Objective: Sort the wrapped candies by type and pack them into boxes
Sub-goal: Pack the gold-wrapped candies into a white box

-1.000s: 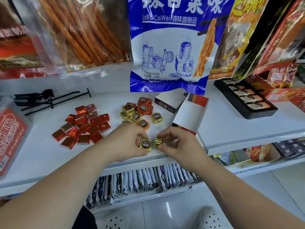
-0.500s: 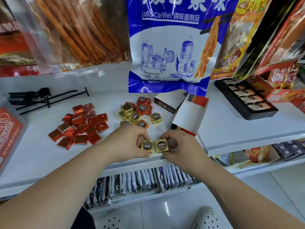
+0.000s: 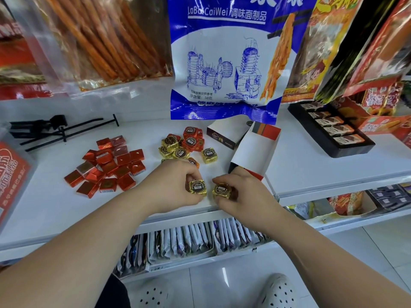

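Observation:
Near the white shelf's (image 3: 55,207) front edge my left hand (image 3: 175,185) pinches a gold-wrapped candy (image 3: 197,188) with a dark round label. Just to its right, my right hand (image 3: 242,196) pinches a second gold candy (image 3: 222,191), tilted a little. Behind my hands lies a mixed heap of gold candies (image 3: 173,150) and orange round-label candies (image 3: 192,137), with one gold candy (image 3: 209,154) apart. A pile of red foil squares (image 3: 106,165) lies to the left. An open white box (image 3: 255,152) stands behind my right hand, and a closed dark-edged box (image 3: 224,135) lies behind it.
Large snack bags (image 3: 222,58) hang above the shelf's back. A black tripod-like tool (image 3: 55,130) lies at the back left, and a black tray of bars (image 3: 333,130) sits at the right. A red packet (image 3: 11,181) leans at the left edge. Sachets (image 3: 189,238) fill the lower shelf.
The right hand turned its gold candy from edge-on to label-up beside the left hand's candy; now the two candies sit slightly apart. The left hand stayed nearly still.

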{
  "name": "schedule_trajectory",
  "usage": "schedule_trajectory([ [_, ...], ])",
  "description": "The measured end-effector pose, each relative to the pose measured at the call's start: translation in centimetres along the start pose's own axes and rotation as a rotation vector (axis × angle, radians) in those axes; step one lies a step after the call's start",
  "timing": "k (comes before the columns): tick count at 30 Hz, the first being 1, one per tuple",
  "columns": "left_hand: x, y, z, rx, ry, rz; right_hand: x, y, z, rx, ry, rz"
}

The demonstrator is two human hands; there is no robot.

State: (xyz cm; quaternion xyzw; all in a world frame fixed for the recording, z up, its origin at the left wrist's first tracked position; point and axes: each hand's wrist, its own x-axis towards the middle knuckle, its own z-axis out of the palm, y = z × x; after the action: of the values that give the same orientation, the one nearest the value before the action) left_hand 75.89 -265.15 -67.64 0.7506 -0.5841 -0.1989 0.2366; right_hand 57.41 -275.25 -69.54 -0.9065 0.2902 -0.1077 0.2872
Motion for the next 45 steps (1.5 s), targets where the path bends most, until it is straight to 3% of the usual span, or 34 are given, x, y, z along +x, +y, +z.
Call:
schedule_trajectory([
  [8,0.0,-0.4,0.0,0.085,-0.081,0.001,-0.4,-0.6,-1.0,0.304,0.040,0.104],
  [12,0.0,-0.2,0.1,-0.045,-0.104,-0.019,-0.3,-0.3,0.1,0.426,0.012,0.097],
  [21,0.0,0.0,-0.7,-0.047,-0.100,-0.083,-0.3,0.3,-0.3,0.119,0.106,0.048],
  [25,0.2,-0.1,-0.4,-0.039,-0.118,-0.096,-0.3,0.4,-0.3,-0.002,0.056,0.062],
  [34,0.3,0.1,-0.1,-0.079,-0.052,-0.094,-0.4,0.2,-0.2,-0.006,-0.008,0.050],
  [38,0.4,0.1,0.2,0.046,-0.060,-0.025,-0.2,0.3,0.0,-0.098,0.000,0.049],
  [45,0.0,0.3,-0.2,0.032,-0.069,-0.006,-0.6,0.0,-0.9,-0.242,0.023,0.103],
])
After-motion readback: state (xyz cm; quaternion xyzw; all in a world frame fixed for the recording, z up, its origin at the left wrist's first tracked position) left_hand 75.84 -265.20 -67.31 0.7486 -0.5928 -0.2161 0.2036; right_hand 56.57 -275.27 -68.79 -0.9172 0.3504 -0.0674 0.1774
